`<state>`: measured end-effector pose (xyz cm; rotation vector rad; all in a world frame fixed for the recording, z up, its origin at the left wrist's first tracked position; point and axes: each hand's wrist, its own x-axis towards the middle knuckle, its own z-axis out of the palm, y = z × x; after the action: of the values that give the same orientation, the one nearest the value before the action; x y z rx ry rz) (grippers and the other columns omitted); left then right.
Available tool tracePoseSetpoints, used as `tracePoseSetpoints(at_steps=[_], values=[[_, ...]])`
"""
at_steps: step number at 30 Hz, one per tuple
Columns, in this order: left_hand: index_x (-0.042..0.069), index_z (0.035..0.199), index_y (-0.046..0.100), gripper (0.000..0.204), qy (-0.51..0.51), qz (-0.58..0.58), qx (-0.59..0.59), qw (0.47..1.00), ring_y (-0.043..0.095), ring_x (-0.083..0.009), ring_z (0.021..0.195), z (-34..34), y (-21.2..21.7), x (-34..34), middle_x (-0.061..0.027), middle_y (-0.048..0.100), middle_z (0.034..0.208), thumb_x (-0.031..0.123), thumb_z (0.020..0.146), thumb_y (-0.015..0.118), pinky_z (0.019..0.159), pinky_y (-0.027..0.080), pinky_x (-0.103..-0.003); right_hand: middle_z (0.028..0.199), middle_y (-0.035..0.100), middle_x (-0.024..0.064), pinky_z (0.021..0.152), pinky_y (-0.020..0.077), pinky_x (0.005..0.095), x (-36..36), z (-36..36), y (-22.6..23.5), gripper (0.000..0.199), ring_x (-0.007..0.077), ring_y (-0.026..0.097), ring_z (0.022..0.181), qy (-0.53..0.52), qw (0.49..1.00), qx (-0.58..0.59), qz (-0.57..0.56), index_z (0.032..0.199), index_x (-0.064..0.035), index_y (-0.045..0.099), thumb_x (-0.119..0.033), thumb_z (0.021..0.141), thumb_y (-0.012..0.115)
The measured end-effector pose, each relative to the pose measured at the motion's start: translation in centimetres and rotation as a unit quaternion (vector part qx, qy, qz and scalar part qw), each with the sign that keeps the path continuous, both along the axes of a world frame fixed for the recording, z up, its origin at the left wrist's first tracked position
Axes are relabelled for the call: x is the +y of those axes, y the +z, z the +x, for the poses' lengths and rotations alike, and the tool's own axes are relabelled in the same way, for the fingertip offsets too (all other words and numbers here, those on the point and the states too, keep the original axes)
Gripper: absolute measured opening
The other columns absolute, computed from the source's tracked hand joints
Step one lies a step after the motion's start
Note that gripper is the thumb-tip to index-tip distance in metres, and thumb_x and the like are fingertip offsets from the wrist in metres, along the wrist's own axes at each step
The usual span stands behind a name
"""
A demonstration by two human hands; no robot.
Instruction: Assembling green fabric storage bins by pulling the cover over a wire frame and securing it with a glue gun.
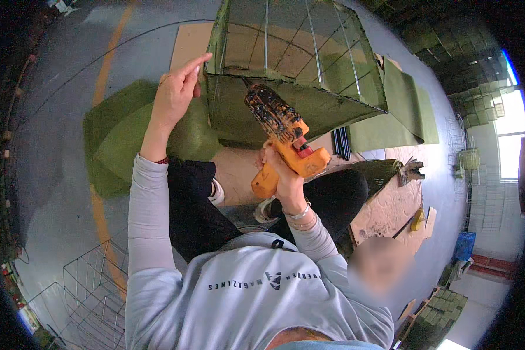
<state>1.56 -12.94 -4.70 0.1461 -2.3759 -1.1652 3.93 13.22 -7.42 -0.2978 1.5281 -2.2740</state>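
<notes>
In front of me stands a wire-frame box (286, 111) with green fabric stretched over its sides; thin metal rods show across its open part. My right hand (282, 170) is wrapped round the handle of an orange hot glue gun (277, 119), whose front half is caked in black residue. Its nozzle points up at the box's near edge, by the left corner. My left hand (178, 93) reaches to that corner from the left, index finger stretched out against the edge and the other fingers partly bent, with nothing visible in them.
Green fabric sheets (119, 137) lie on the floor at left, and more fabric (385, 119) at right. Black sticks (340, 143) rest on the cardboard near a stained board (385, 213). A bare wire frame (87, 286) stands lower left. A cable (122, 44) curves across the floor.
</notes>
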Motion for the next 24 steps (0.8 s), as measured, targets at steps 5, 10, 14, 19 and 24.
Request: tracePoseSetpoints(at_steps=[5, 10, 14, 19, 24], values=[[0.019, 0.125, 0.059, 0.032, 0.004, 0.003, 0.004, 1.000, 0.050, -0.0110, 0.050, 0.0, 0.1, 0.3, -0.0035, 0.044, 0.054, 0.017, 0.098, 0.042, 0.053, 0.042, -0.029, 0.081, 0.049, 0.0038, 0.061, 0.0417, 0.0282, 0.3, 0.0, 0.2, 0.015, 0.0136, 0.049, 0.069, -0.026, 0.998, -0.011, -0.057, 0.101, -0.0030, 0.049, -0.007, 0.088, 0.057], [0.020, 0.125, 0.059, 0.032, -0.004, 0.005, 0.010, 1.000, 0.049, -0.0103, 0.050, 0.0, -0.1, 0.1, -0.0032, 0.045, 0.054, 0.016, 0.098, 0.042, 0.053, 0.042, -0.028, 0.084, 0.050, 0.0047, 0.061, 0.0427, 0.0299, 0.8, 0.0, 0.6, 0.016, 0.0147, 0.049, 0.070, -0.032, 0.998, 0.010, -0.054, 0.102, -0.0028, 0.049, -0.007, 0.089, 0.056], [0.021, 0.126, 0.059, 0.032, -0.005, 0.012, 0.016, 1.000, 0.048, -0.0096, 0.050, -0.1, -0.3, 0.1, -0.0028, 0.045, 0.053, 0.017, 0.098, 0.043, 0.053, 0.042, -0.028, 0.083, 0.050, 0.0049, 0.062, 0.0431, 0.0304, 1.8, -0.2, -0.4, 0.015, 0.0151, 0.050, 0.070, -0.027, 1.000, 0.013, 0.002, 0.100, -0.0024, 0.050, -0.008, 0.088, 0.057], [0.021, 0.126, 0.059, 0.032, 0.003, 0.008, 0.008, 1.000, 0.048, -0.0090, 0.050, -0.1, -0.4, 0.0, -0.0022, 0.046, 0.053, 0.017, 0.098, 0.043, 0.053, 0.041, -0.028, 0.081, 0.050, 0.0053, 0.061, 0.0433, 0.0299, 2.5, -0.9, -0.4, 0.015, 0.0152, 0.050, 0.068, -0.042, 0.997, 0.043, -0.044, 0.099, -0.0019, 0.050, -0.008, 0.088, 0.058], [0.016, 0.126, 0.059, 0.031, 0.003, 0.003, -0.007, 1.000, 0.050, -0.0079, 0.055, 0.1, -0.1, 0.0, -0.0007, 0.050, 0.061, 0.016, 0.098, 0.043, 0.055, 0.041, -0.025, 0.082, 0.050, 0.0052, 0.060, 0.0435, 0.0303, 2.8, -0.4, 0.0, 0.016, 0.0147, 0.050, 0.068, -0.078, 0.996, 0.021, -0.022, 0.101, -0.0020, 0.050, -0.007, 0.088, 0.058]])
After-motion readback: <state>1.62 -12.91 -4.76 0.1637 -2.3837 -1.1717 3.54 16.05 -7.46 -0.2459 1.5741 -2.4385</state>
